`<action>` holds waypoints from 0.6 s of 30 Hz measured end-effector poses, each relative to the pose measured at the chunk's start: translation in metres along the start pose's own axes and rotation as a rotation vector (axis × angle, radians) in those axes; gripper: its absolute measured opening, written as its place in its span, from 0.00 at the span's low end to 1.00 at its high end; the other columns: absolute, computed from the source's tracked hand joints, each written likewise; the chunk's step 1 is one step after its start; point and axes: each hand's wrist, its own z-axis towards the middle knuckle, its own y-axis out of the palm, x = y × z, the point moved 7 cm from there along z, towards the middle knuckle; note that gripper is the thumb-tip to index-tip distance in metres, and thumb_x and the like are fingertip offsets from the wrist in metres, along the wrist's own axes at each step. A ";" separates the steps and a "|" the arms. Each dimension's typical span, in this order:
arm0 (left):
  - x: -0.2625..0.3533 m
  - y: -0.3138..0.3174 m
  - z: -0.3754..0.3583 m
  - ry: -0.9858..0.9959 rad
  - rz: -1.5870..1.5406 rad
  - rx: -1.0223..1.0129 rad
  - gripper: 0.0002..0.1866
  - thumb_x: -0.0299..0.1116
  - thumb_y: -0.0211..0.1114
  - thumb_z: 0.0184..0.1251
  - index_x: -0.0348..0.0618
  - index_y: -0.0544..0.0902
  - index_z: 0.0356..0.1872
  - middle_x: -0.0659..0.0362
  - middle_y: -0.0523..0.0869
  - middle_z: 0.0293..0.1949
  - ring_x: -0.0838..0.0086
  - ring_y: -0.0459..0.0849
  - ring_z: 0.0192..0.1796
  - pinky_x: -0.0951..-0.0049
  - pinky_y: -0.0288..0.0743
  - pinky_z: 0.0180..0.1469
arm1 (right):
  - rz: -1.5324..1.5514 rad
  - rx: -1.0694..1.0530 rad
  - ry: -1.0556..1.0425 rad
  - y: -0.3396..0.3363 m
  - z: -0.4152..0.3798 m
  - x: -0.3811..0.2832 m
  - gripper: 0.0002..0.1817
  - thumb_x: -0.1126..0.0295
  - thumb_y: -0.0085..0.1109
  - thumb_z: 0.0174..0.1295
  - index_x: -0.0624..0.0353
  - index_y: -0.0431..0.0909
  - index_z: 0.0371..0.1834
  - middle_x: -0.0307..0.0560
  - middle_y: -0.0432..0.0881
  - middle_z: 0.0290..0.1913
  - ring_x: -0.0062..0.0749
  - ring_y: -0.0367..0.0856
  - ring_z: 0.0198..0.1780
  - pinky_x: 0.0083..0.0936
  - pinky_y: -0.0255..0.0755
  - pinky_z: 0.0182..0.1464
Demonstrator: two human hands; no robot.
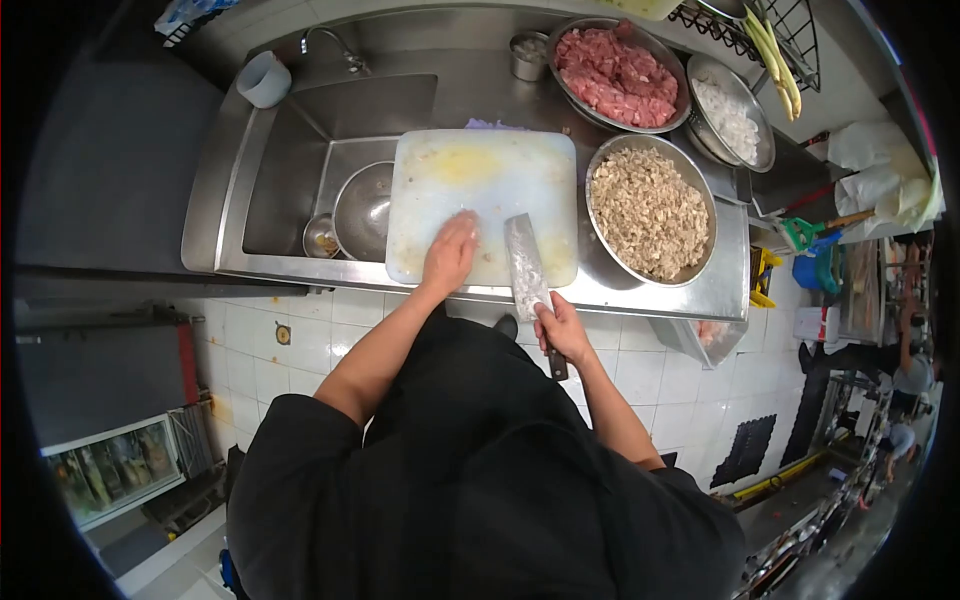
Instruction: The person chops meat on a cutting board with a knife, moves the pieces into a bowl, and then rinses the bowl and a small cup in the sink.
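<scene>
My right hand (563, 330) is wrapped round the dark handle of a cleaver (524, 262). The cleaver's broad blade, smeared with pale residue, points away from me over the front right part of a white cutting board (420, 175). Over the board's front middle is my left hand (452, 252), fingers stretched forward and slightly blurred at the tips; I make out nothing held in it. Yellowish stains mark the board. Just right of it stands a steel bowl (712, 222) full of chopped, brownish-grey bits (648, 212).
Behind that bowl are a bowl of raw pink meat (615, 78) and a colander of white pieces (728, 118). A steel sink (285, 185) with a metal bowl (365, 210) lies left of the board. A small metal cup (528, 58) stands at the back.
</scene>
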 end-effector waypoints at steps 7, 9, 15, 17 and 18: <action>0.000 0.019 0.008 -0.132 0.428 0.269 0.32 0.44 0.56 0.83 0.27 0.70 0.75 0.38 0.70 0.78 0.46 0.65 0.82 0.49 0.57 0.83 | -0.033 -0.119 0.000 0.073 0.031 -0.008 0.17 0.61 0.51 0.82 0.64 0.66 0.61 0.40 0.75 0.23 0.24 0.73 0.16 0.26 0.71 0.19; -0.006 0.017 0.010 -0.196 0.295 0.370 0.27 0.39 0.52 0.86 0.25 0.71 0.73 0.37 0.71 0.78 0.43 0.64 0.82 0.51 0.58 0.83 | -0.041 -0.175 -0.021 0.089 0.035 -0.013 0.16 0.61 0.51 0.82 0.64 0.67 0.58 0.40 0.75 0.22 0.24 0.73 0.16 0.26 0.71 0.19; 0.044 0.014 0.049 0.015 0.068 0.587 0.19 0.32 0.50 0.86 0.32 0.81 0.66 0.38 0.83 0.67 0.42 0.79 0.71 0.53 0.72 0.74 | -0.002 -0.021 -0.149 0.060 0.006 -0.046 0.17 0.61 0.53 0.82 0.65 0.69 0.61 0.38 0.75 0.23 0.22 0.73 0.18 0.25 0.69 0.20; 0.102 0.022 0.087 0.084 -0.043 0.502 0.18 0.30 0.51 0.85 0.34 0.81 0.65 0.39 0.83 0.66 0.43 0.80 0.70 0.52 0.73 0.72 | 0.012 0.118 -0.181 0.028 -0.026 -0.071 0.19 0.61 0.54 0.81 0.65 0.70 0.62 0.38 0.76 0.23 0.21 0.73 0.18 0.25 0.69 0.20; 0.128 0.033 0.111 0.140 -0.132 0.438 0.17 0.28 0.52 0.83 0.36 0.81 0.64 0.40 0.84 0.65 0.43 0.80 0.68 0.51 0.74 0.69 | 0.019 0.224 -0.216 0.009 -0.042 -0.083 0.20 0.61 0.55 0.81 0.66 0.70 0.64 0.37 0.76 0.23 0.20 0.73 0.18 0.25 0.69 0.20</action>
